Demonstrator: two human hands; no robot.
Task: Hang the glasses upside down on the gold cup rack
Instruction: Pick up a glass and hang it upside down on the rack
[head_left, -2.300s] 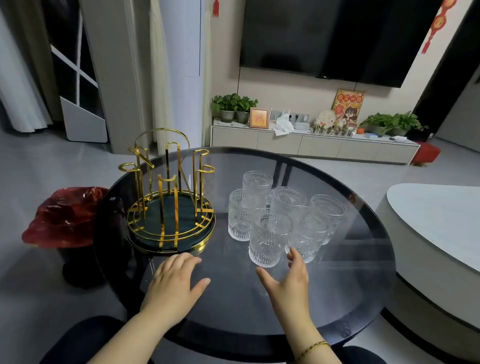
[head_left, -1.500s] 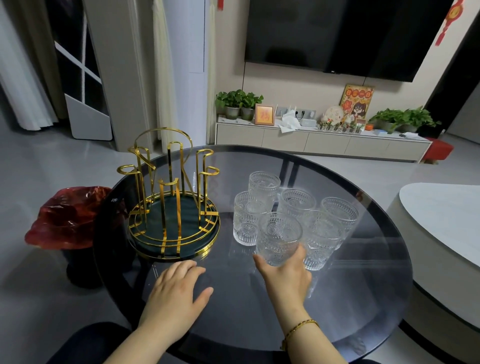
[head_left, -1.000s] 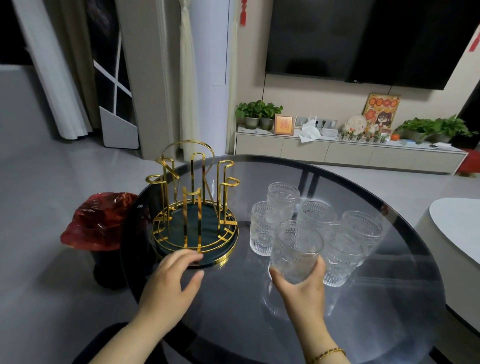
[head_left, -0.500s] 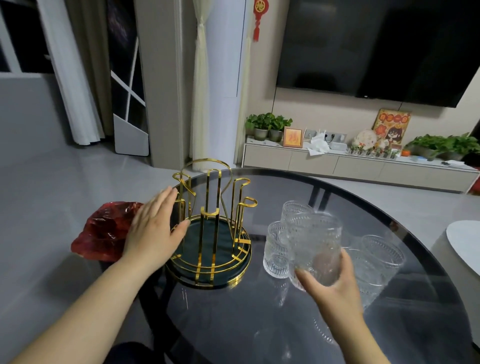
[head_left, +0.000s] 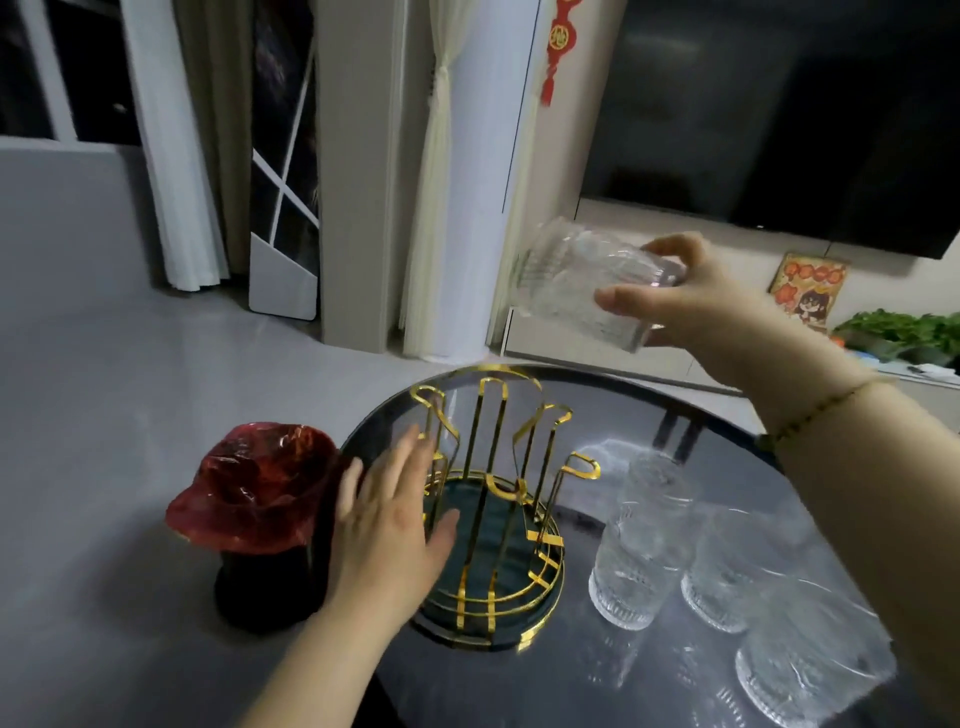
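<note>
Right hand (head_left: 696, 306) with fingers clamped on a ribbed glass (head_left: 582, 288), held above the gold cup rack (head_left: 498, 499) and tipped on its side: long axis near horizontal, mouth leftward, base in the palm. Left hand (head_left: 389, 525), fingers spread and holding nothing, lies against the rack's left side. The prongs stand below and left of the glass, which needs further tipping. Other glasses (head_left: 639, 551) wait on the table (head_left: 649, 675).

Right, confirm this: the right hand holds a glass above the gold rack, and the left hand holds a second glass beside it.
Not quite. In the head view the left hand is open and holds nothing, beside the gold rack. The right hand does hold a glass above it.
</note>
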